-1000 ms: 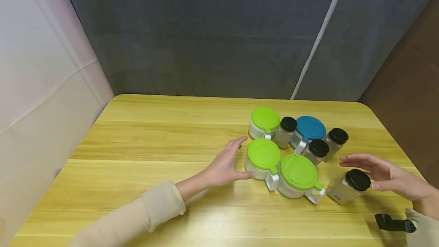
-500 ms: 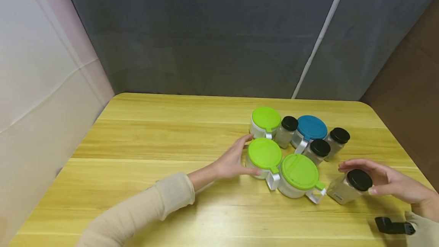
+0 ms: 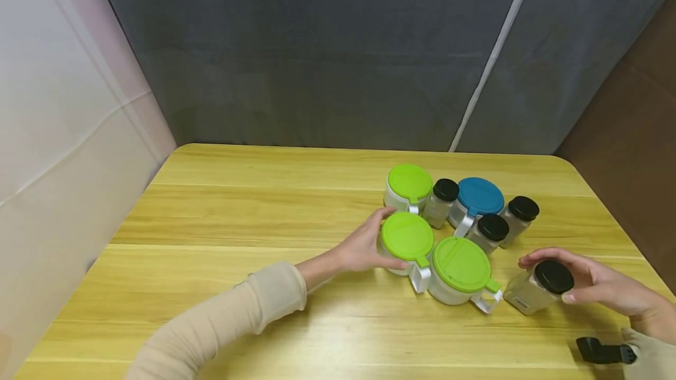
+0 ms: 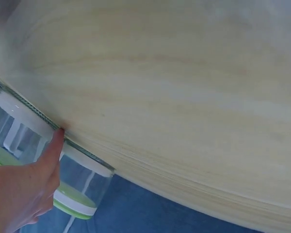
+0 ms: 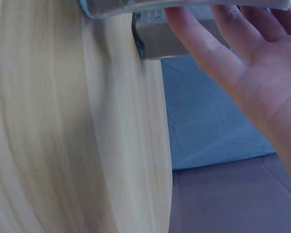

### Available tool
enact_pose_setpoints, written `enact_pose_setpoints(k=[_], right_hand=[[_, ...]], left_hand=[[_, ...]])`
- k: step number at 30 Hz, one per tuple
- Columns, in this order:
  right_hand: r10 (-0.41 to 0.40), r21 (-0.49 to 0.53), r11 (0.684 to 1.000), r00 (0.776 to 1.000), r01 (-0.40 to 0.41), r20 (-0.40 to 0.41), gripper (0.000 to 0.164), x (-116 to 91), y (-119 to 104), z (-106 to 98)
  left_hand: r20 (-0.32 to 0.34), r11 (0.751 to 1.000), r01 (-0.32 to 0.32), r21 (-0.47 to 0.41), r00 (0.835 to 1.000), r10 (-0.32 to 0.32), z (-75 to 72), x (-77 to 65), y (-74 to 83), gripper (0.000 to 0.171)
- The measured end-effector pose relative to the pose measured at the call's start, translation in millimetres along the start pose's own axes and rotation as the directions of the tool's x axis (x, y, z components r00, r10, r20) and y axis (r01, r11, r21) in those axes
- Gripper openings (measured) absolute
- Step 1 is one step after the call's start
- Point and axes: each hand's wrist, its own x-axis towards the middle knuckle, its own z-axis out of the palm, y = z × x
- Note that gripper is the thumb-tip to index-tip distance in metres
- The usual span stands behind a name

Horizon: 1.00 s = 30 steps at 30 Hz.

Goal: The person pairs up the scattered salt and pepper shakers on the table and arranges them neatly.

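My left hand [image 3: 361,250] curves round the left side of a round seasoning jar [image 3: 406,236] with a green lid and white handle, thumb in front and fingers behind. A second green-lidded jar [image 3: 460,264] stands right beside it. On the right, my right hand [image 3: 602,283] curls round a square clear spice jar [image 3: 530,293] with a black lid. Its thumb tip is at the lid's edge, and its fingers reach behind the glass. In the right wrist view, fingers [image 5: 208,48] overlap the jar's lower edge. Both jars stand on the wooden table [image 3: 237,210].
Behind stand another green-lidded jar [image 3: 409,183], a blue-lidded jar [image 3: 479,195] and black-lidded spice jars [image 3: 445,190], [image 3: 523,209], [image 3: 492,227], packed closely. A black wrist mount [image 3: 604,350] sits at the right sleeve. A dark grey curtain [image 3: 317,57] hangs behind the table.
My left hand has moved right, closing round the green-lidded jar. The right thumb and fingers have come in closer round the square spice jar. The jars have stayed in place.
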Motion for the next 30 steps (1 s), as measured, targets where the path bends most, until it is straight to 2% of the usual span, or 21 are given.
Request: enact_pose_setpoints(k=[9,18,30], right_hand=[[0.031,-0.041,0.999,0.999,-0.032,-0.017,0.059,1.4,2.5,1.5],[0.043,-0.029,0.999,0.999,-0.044,-0.016,0.059,0.9,4.6,3.1],[0.08,-0.059,0.995,0.995,-0.084,-0.063,0.055,0.2,4.0,6.2]], left_hand=[[-0.003,0.999,-0.02,-0.032,1.0,0.02,2.9,3.8,-0.1,0.099],[-0.011,0.999,-0.037,-0.012,0.999,0.036,6.0,6.9,-2.2,0.098],[-0.05,0.996,-0.023,0.086,0.998,0.028,5.3,6.5,-1.2,0.096]])
